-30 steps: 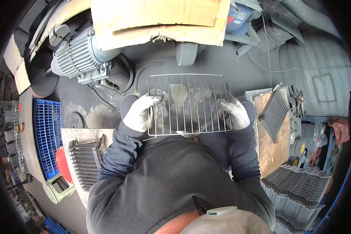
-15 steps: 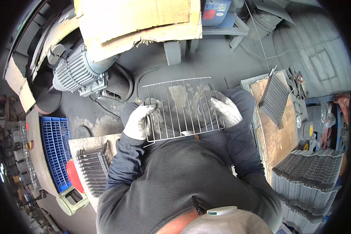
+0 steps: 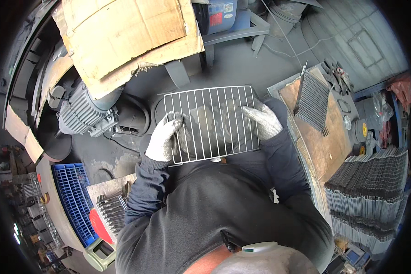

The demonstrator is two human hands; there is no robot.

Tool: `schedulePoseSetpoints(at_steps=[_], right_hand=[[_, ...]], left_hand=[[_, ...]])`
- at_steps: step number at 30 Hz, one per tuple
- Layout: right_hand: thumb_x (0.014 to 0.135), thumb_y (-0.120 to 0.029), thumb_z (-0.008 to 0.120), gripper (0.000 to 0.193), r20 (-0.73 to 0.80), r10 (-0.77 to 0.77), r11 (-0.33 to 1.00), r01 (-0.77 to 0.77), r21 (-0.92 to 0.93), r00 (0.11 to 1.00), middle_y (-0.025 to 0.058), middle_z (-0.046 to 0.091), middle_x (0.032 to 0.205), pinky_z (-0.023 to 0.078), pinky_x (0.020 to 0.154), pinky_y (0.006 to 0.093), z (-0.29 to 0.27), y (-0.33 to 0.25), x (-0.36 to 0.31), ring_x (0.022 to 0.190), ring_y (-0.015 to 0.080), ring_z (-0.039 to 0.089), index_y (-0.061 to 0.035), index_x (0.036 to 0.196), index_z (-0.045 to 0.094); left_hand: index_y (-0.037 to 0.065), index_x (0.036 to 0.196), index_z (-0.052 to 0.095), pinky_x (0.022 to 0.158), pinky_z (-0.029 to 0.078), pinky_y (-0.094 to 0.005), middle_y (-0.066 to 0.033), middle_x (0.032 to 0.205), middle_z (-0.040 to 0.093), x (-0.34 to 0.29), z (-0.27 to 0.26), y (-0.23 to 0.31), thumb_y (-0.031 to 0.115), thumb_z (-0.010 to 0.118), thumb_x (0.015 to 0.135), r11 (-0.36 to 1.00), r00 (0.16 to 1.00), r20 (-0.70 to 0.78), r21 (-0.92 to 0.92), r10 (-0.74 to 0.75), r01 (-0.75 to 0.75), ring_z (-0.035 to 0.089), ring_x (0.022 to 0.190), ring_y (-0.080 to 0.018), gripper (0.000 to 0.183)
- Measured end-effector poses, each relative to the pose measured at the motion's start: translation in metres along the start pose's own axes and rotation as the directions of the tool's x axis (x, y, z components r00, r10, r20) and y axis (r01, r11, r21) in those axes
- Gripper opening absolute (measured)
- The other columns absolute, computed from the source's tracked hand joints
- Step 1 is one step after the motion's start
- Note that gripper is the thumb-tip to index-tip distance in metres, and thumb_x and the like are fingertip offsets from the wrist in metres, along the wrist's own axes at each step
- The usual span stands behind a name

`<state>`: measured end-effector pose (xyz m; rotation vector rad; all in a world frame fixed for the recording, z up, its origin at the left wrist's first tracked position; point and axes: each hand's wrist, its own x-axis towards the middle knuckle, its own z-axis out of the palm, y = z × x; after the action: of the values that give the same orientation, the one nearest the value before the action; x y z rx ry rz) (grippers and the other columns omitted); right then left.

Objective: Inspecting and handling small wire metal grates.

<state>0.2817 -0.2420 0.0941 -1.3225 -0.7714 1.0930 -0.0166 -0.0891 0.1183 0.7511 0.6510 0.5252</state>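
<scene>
A rectangular wire rack [image 3: 211, 123] with thin parallel bars is held up in front of my lap, its face turned toward me. My left hand [image 3: 162, 139], in a white work glove smudged with grey, grips the rack's left side, with the thumb in front and the fingers behind the bars. At the opposite side, my right hand [image 3: 266, 122], gloved the same way, holds the rack's right edge. Through the bars my dark trouser legs and greyish patches show.
At right, several dark racks [image 3: 314, 98] lean on a wooden board [image 3: 322, 146], beside a tall rack stack [image 3: 367, 182]. More racks [image 3: 110, 211] lie at left, near a blue plastic crate [image 3: 73, 196] and green stool [image 3: 98, 255]. Ahead are a motor [image 3: 84, 112] and cardboard [image 3: 128, 39].
The view has turned, so the surroundings appear tilted. The rack has come slightly up and left in the picture and looks more upright; both hands keep their hold on its sides.
</scene>
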Motion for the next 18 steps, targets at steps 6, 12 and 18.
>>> schedulePoseSetpoints(at_steps=[6, 12, 18], right_hand=[[0.100, -0.033, 0.075, 0.033, -0.164, 0.240, 0.966, -0.220, 0.134, 0.957, 0.0035, 0.068, 0.085, 0.048, 0.062, 0.0252, -0.021, -0.005, 0.007, 0.070, 0.0105, 0.061, -0.0005, 0.104, 0.069], [0.103, -0.012, 0.067, 0.039, -0.091, 0.187, 0.942, -0.152, 0.299, 0.978, 0.0055, 0.070, 0.105, 0.059, 0.068, 0.0250, -0.053, -0.001, 0.020, 0.079, 0.0106, 0.068, -0.0012, 0.139, 0.059], [0.100, -0.022, 0.076, 0.037, -0.218, 0.164, 0.950, -0.095, 0.297, 0.962, 0.0011, 0.069, 0.096, 0.051, 0.061, 0.0202, -0.036, -0.012, 0.002, 0.070, 0.0059, 0.061, -0.0006, 0.129, 0.066]], left_hand=[[0.004, 0.123, 0.062, 0.061, 0.059, -0.0317, -0.0080, 0.089, 0.072, 0.027, 0.018, 0.004, 0.019, 0.067, 0.104, 0.999, 0.999, 0.032, -0.042, 0.033, -0.031, 0.071, 0.071, -0.0192, 0.025], [0.006, 0.117, 0.069, 0.080, 0.059, -0.0299, -0.0025, 0.102, 0.072, 0.060, 0.018, 0.003, 0.018, 0.070, 0.104, 0.990, 0.994, 0.102, -0.131, -0.034, 0.047, 0.070, 0.089, -0.0140, 0.018], [0.005, 0.113, 0.072, 0.082, 0.059, -0.0290, -0.0032, 0.102, 0.074, 0.061, 0.019, -0.010, 0.016, 0.070, 0.104, 0.988, 0.994, 0.100, -0.139, -0.048, 0.061, 0.071, 0.090, -0.0137, 0.015]])
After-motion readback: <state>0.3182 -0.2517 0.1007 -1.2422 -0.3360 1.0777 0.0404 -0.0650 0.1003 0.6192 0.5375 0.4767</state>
